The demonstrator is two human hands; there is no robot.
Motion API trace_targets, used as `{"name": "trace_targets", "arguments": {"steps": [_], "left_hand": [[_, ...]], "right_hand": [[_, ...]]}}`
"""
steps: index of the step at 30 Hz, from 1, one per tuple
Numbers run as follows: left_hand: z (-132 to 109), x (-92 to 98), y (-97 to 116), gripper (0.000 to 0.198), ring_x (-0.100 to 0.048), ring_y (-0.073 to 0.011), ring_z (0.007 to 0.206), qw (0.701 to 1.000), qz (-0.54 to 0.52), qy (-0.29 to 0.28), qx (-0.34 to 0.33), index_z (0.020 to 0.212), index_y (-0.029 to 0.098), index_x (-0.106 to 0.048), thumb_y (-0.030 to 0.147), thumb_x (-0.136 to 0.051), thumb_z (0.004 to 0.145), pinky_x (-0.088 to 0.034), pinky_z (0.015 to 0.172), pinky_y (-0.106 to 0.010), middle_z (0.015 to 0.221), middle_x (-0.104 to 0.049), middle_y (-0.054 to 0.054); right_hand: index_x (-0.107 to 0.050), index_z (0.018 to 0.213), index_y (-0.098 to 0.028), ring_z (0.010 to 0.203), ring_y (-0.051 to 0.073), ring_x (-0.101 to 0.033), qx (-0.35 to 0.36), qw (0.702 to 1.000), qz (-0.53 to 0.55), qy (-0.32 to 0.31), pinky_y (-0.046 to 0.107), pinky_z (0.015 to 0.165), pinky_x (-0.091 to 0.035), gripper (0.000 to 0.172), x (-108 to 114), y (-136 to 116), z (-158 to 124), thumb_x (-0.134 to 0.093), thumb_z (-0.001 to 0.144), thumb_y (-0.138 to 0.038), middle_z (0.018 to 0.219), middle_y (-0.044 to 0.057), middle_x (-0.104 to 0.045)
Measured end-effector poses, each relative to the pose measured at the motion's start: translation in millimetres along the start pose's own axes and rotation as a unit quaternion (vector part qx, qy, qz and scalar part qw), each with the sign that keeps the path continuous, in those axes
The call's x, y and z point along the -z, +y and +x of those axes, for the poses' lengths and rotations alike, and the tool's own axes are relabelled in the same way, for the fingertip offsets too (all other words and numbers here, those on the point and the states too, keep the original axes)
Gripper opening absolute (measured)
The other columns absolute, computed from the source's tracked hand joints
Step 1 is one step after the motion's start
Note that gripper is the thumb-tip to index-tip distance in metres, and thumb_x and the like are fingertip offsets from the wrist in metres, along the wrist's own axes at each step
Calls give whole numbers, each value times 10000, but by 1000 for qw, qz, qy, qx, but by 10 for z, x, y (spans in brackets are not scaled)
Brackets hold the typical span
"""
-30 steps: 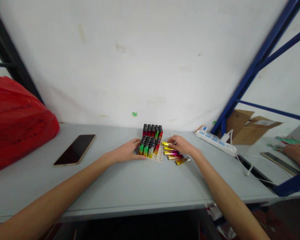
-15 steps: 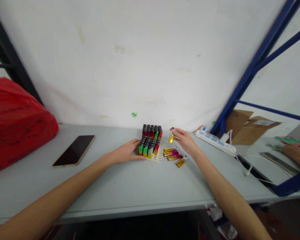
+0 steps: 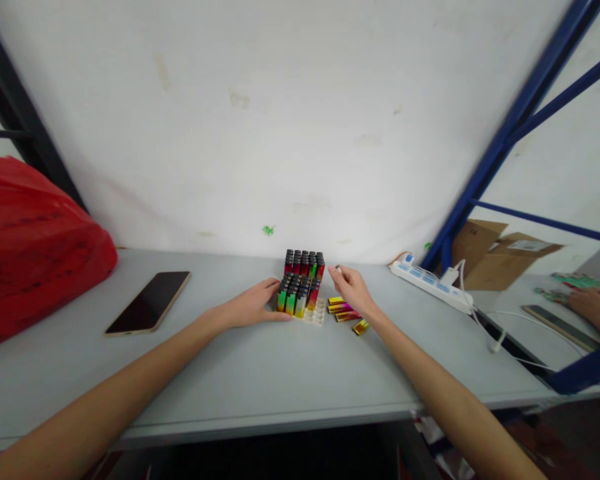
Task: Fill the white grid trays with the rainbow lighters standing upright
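Several lighters (image 3: 291,301) with black tops and green, red or yellow bodies stand upright in a white holed tray (image 3: 316,319). Its front right corner shows bare holes. My left hand (image 3: 250,303) is closed around the tray's left side, thumb along the front edge, fingertips partly hidden behind the lighters. Just right of the tray, my right hand (image 3: 351,288) pinches a lighter (image 3: 338,268); only its small pale metal end shows at the fingertips. Below that hand, several loose lighters (image 3: 344,316) with yellow and magenta bodies lie flat, partly covered by the wrist.
A smartphone (image 3: 149,303) lies on the grey table (image 3: 275,380) to the left, near a red plastic bag (image 3: 40,247). At the right are a white power strip (image 3: 430,283) with cables, a blue metal frame (image 3: 500,147), cardboard boxes (image 3: 500,260) and another person's hand (image 3: 593,307).
My right hand has moved left and slightly down towards the tray, its lighter turned mostly out of sight. Its wrist now covers part of the loose lighters. My left hand stays put.
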State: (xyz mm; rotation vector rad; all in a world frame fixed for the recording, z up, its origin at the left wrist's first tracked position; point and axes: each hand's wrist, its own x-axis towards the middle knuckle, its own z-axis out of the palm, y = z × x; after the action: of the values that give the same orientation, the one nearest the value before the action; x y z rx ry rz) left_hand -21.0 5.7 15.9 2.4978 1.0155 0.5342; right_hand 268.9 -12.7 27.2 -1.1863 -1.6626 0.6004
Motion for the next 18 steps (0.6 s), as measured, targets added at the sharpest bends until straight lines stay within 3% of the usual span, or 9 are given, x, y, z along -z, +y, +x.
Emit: {"name": "trace_targets", "arguments": {"steps": [5,10,14,18], "left_hand": [[-5,6,11,783,-617,-362,1306,1000,-8,2,-11,1416,230,-606,728,-735,826,-465,1175,-459,1416,-636,-128],[4,6,13,805,-588,-370,1343,1000,1,-4,0,1423,205,-594,721,-739,822,-442,1193,-463,1452,-609,-145],[1,12,23,798,-583,-363,1345,1000,2,-13,0,1429,188,-585,702,-736,838,-428,1203,-461,1447,-603,-158],[-7,10,22,782,-591,-360,1338,1000,-9,-5,-1,1425,212,-590,699,-745,833,-449,1186,-457,1447,-608,-141]], "right_hand": [[-313,560,-246,549,114,-303,18,995,-88,33,284,550,-239,556,-120,8,-26,-492,923,-627,546,-46,-309],[-330,576,-246,564,125,-342,27,995,-89,31,288,569,-250,434,-127,-2,-19,-457,908,-495,562,-40,-338],[-352,601,-244,571,130,-367,37,994,-97,17,289,585,-280,464,-90,-31,-34,-457,949,-532,573,-43,-363],[-451,763,-239,591,139,-437,60,993,-94,-30,276,588,-331,431,-16,-149,-79,-444,1022,-583,628,-47,-465]]}}
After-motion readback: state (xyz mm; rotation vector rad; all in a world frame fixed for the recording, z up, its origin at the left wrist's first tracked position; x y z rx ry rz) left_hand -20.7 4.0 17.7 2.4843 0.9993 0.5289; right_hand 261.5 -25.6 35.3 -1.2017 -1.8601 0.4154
